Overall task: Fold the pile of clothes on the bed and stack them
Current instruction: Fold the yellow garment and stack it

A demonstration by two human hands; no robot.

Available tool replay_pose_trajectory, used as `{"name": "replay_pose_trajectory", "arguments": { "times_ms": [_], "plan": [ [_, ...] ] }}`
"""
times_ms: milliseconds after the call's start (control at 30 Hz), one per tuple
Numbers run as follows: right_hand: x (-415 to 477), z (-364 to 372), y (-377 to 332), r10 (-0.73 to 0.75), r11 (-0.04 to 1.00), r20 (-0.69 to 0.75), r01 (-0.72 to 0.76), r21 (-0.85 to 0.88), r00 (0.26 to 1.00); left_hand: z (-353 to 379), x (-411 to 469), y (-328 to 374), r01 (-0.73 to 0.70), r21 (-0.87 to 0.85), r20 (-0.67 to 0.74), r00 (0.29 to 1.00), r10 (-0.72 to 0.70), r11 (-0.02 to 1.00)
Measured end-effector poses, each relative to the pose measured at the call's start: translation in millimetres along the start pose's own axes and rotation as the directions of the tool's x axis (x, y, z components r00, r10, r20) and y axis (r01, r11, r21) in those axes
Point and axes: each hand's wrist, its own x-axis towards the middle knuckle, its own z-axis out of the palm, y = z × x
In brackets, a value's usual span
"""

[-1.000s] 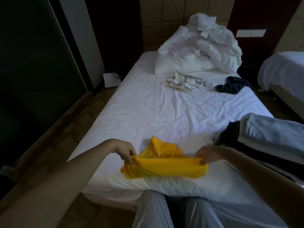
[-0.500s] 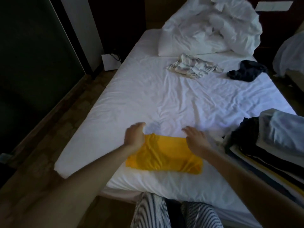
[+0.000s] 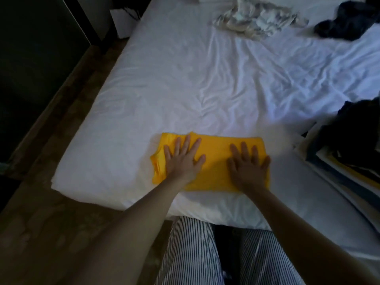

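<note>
**Both palms flat on the folded yellow garment**

Your left hand (image 3: pixel 183 159) lies palm down on the left half of the yellow garment (image 3: pixel 216 153), fingers straight and spread. It has hold of nothing. Your right hand (image 3: pixel 248 163) lies the same way on the right half, its little finger reaching the garment's right edge. Both hands press on the cloth and neither curls round it. A strip of bare yellow shows between them.

The garment is a folded oblong with its long side running across you. It lies on the bed (image 3: pixel 185 79), close to the near edge. Its left end is uneven, with layered edges sticking out past your left hand.

Hard to make out:
- Your wrists and forearms cover part of the garment's near edge.
- The frame is dim and soft, so the kind of garment cannot be told.

Around:
- A stack of folded clothes (image 3: pixel 349 153) sits to the right, cut off by the frame edge. It is near the garment's right end but apart from it.
- A pale crumpled garment (image 3: pixel 257 23) and a dark crumpled garment (image 3: pixel 347 27) lie side by side at the far end, unfolded. They are well apart from your hands, with only wrinkled sheet between.
- Your striped trousers (image 3: pixel 191 254) stand against the bed's near edge.
- The floor (image 3: pixel 51 202) runs along the left.
</note>
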Motion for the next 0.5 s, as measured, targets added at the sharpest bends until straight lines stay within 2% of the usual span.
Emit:
{"name": "replay_pose_trajectory", "arguments": {
  "times_ms": [167, 233, 267, 333, 367, 433, 500],
  "plan": [
    [-0.2, -7.0, 15.2, 0.202, 0.973, 0.021, -0.203, 0.112, 0.979, -1.3, -3.2, -9.6, 0.256, -0.164, -0.029, 0.964, -0.264, 0.953],
    [-2.5, -12.7, 19.8, 0.284, 0.942, -0.007, -0.278, 0.188, 0.959, -6.5, -4.9, -9.8, 0.36, -0.284, -0.071, 0.916, -0.394, 0.889],
    [-3.9, -18.0, 23.4, 0.332, 0.906, -0.033, -0.309, 0.29, 0.943, -10.8, -6.1, -10.6, 0.43, -0.364, -0.075, 0.87, -0.487, 0.826],
    [-6.5, -29.0, 28.7, 0.463, 0.761, -0.068, -0.357, 0.542, 0.884, -18.0, -8.2, -15.0, 0.566, -0.428, -0.033, 0.77, -0.638, 0.705],
    [-7.8, -33.1, 29.2, 0.514, 0.666, -0.023, -0.383, 0.64, 0.857, -21.4, -10.9, -17.0, 0.617, -0.411, 0.004, 0.737, -0.676, 0.671],
    [-7.7, -39.4, 26.0, 0.525, 0.478, 0.167, -0.452, 0.753, 0.834, -26.6, -16.5, -19.7, 0.646, -0.427, 0.064, 0.719, -0.692, 0.632],
    [-10.9, -42.6, 20.3, 0.462, 0.317, 0.321, -0.492, 0.811, 0.827, -29.0, -23.0, -21.0, 0.614, -0.505, 0.098, 0.739, -0.667, 0.606]
  ]
}}
